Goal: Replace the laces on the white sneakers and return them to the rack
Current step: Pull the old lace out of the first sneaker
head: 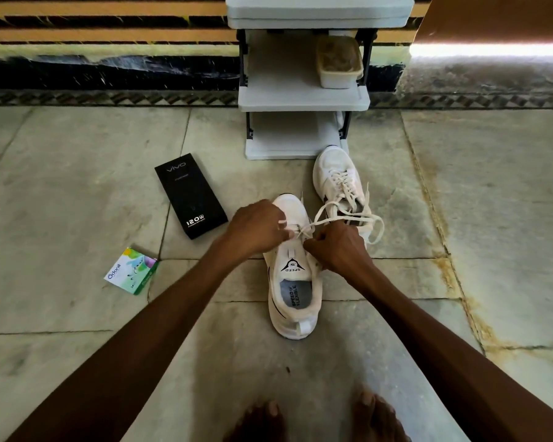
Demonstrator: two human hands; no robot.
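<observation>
A white sneaker lies on the stone floor in front of me, heel towards me, its tongue marked SPEED. My left hand pinches the lace over the eyelets on the shoe's left side. My right hand grips the same white lace, which runs up in a long loop to the right. A second white sneaker with laces in it lies beyond, toe towards the white shoe rack.
A black phone box lies on the floor to the left, and a small green and white Odonil packet lies nearer me. On the rack's middle shelf stands a lidded plastic container. My bare feet show at the bottom edge.
</observation>
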